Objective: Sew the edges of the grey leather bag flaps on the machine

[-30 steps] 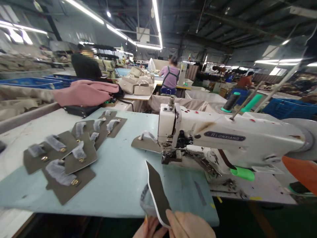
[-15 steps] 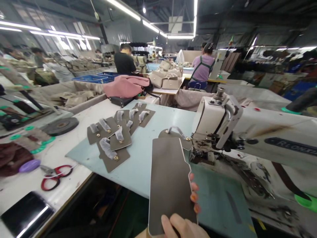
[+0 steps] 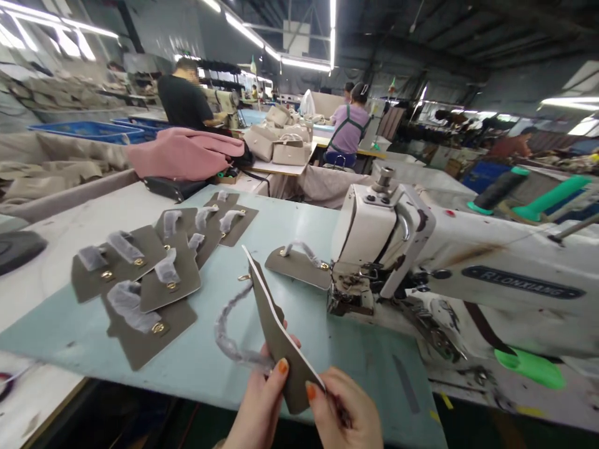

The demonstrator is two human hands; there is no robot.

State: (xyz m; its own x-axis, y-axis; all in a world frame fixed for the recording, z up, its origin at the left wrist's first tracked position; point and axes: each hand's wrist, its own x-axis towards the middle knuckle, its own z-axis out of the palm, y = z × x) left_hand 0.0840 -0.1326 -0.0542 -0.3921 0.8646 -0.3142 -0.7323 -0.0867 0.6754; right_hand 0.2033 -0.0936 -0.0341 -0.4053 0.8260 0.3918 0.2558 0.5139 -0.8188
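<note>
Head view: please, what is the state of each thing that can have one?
Held panel, raised, tilted.
Its handle, arched, wrapped.
Left hand, closed on the panel.
Right hand, pinching the panel's edge.
Left panels, lying, overlapping.
Their handles, wrapped.
Sewing machine, cannot tell if running.
Lone panel, lying beside the machine.
Pink cloth, heaped in folds.
Ceiling lights, lit.

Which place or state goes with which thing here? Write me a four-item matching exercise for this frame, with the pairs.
1. Flat grey-brown panel
2. Heaped pink cloth
3. White metal sewing machine
4. Boxy beige bags

A. Piled on a pale far table
B. Held by left hand and right hand
C. Over a black boxy item
D. Bearing a dark elongated nameplate

Pairs: 1-B; 2-C; 3-D; 4-A
</note>
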